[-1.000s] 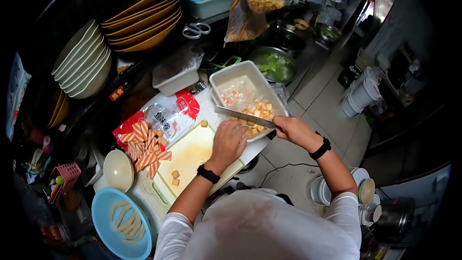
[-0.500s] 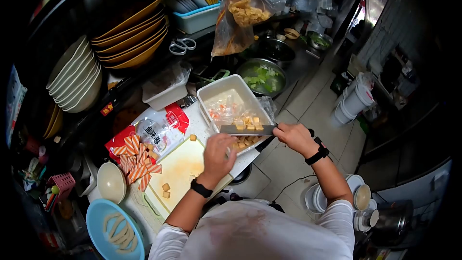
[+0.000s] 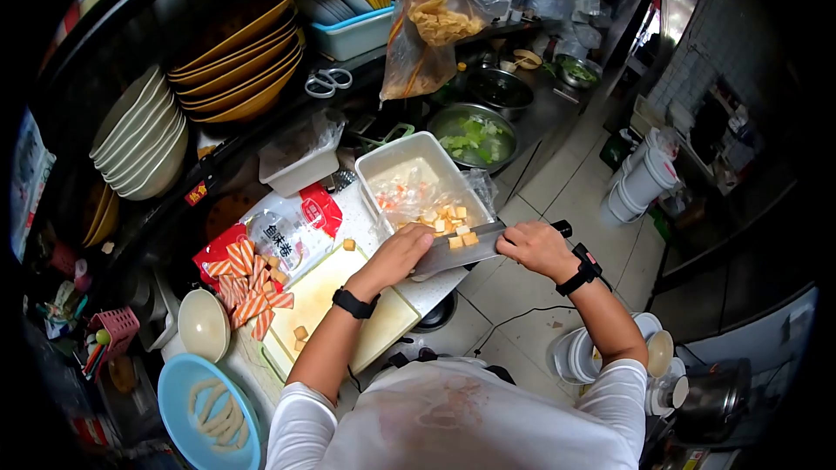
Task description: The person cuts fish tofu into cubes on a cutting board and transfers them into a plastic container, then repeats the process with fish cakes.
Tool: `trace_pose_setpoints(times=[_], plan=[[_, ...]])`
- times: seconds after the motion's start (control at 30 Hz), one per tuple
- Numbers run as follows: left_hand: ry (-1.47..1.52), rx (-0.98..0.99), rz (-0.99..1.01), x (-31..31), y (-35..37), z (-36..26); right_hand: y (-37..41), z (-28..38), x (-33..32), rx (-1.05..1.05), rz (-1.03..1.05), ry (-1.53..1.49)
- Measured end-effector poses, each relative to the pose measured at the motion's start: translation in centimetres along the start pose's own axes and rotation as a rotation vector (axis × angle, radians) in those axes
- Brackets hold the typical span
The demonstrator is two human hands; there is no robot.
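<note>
My right hand (image 3: 533,251) grips the handle end of a wide cleaver (image 3: 481,252) held over the near end of a white container (image 3: 448,176). Two or so tan cubes (image 3: 463,240) lie on the blade. My left hand (image 3: 402,252) is at the blade's other end, fingers together and pointing toward the container; what its fingertips touch is hidden. More tan cubes and a plastic bag with orange and white pieces (image 3: 405,193) are in the container. Below my left hand, a cutting board (image 3: 326,300) bears a few cubes.
Orange-striped pieces (image 3: 248,292) lie on a red and white package (image 3: 292,231) left of the board. A cream bowl (image 3: 204,325) and a blue basin (image 3: 178,400) stand at lower left. Beyond the container is a metal bowl of greens (image 3: 475,137). Scissors (image 3: 328,82) lie on the shelf.
The cleaver has turned and moved slightly toward me, with fewer cubes on it and more in the container. My left hand has moved right and up to the blade.
</note>
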State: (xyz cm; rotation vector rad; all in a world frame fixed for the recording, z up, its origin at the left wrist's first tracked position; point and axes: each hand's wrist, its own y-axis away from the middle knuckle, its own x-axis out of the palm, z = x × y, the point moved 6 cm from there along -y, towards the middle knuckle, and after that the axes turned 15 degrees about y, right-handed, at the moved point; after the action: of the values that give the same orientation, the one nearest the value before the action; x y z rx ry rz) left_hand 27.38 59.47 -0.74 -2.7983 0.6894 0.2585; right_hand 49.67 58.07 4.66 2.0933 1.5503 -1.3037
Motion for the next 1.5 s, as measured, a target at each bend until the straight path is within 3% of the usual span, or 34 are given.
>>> trace_pose_setpoints(times=[0.03, 0.07, 0.2, 0.3, 0.33, 0.47, 0.57, 0.63, 0.7, 0.77, 0.87, 0.97, 1.07, 1.13, 1.17, 1.27, 1.43, 1.5], plan=[[0.054, 0.020, 0.016, 0.3, 0.1, -1.1, 0.0, 0.1, -0.1, 0.003, -0.012, -0.003], [0.085, 0.077, 0.161, 1.2, -0.2, -1.7, 0.0, 0.3, -0.1, 0.003, -0.022, -0.007], [0.179, -0.075, 0.402, 3.7, -1.4, 0.1, -0.2, 1.2, -0.3, -0.041, -0.042, 0.010], [-0.017, -0.064, 0.173, 0.9, -2.0, 1.9, -0.3, 1.2, -0.8, -0.028, -0.051, 0.018], [0.023, -0.126, 0.145, 0.1, -1.8, 2.1, -0.3, 1.1, -0.9, -0.028, -0.052, 0.024], [0.103, 0.025, -0.053, -2.8, 0.2, -0.1, -0.1, 1.0, -1.0, -0.022, -0.036, 0.042], [0.189, 0.132, 0.046, -2.1, 1.7, -5.0, -0.1, 1.1, -1.0, -0.012, -0.037, 0.046], [0.198, 0.069, 0.192, 0.2, 1.5, -4.6, -0.3, 1.4, -1.0, -0.010, -0.012, 0.050], [0.126, -0.092, 0.250, 1.4, 0.7, -0.5, -0.7, 1.6, -1.0, -0.016, -0.036, 0.034], [0.107, -0.246, 0.081, -0.9, -0.3, 3.0, -0.8, 1.6, -1.5, -0.008, -0.035, 0.005], [0.130, -0.085, -0.183, -6.7, 2.6, 1.3, 0.1, 0.7, -2.0, 0.048, 0.014, -0.036], [0.123, -0.057, -0.417, -10.8, 8.8, -0.2, 3.0, -0.8, -1.9, 0.240, 0.008, -0.093], [-0.143, -0.225, -0.599, -11.6, 16.1, 2.8, 6.6, -1.4, -1.7, 0.492, 0.070, -0.053], [-0.272, -0.399, -0.563, -8.7, 19.5, 7.3, 9.5, -1.1, -0.7, 0.714, 0.004, -0.094], [-0.469, -0.281, -0.508, -6.9, 20.4, 8.1, 11.0, -0.9, -0.3, 0.828, -0.002, -0.125], [-0.569, -0.369, -0.513, -3.8, 21.1, 10.6, 13.8, 0.0, 0.8, 1.053, -0.026, -0.157], [-0.591, -0.430, -0.453, -2.2, 20.0, 13.7, 16.0, 0.4, 0.7, 1.170, -0.002, -0.178], [-0.410, -0.411, -0.511, -2.2, 19.0, 13.0, 16.5, 0.6, 0.4, 1.189, 0.006, -0.218]])
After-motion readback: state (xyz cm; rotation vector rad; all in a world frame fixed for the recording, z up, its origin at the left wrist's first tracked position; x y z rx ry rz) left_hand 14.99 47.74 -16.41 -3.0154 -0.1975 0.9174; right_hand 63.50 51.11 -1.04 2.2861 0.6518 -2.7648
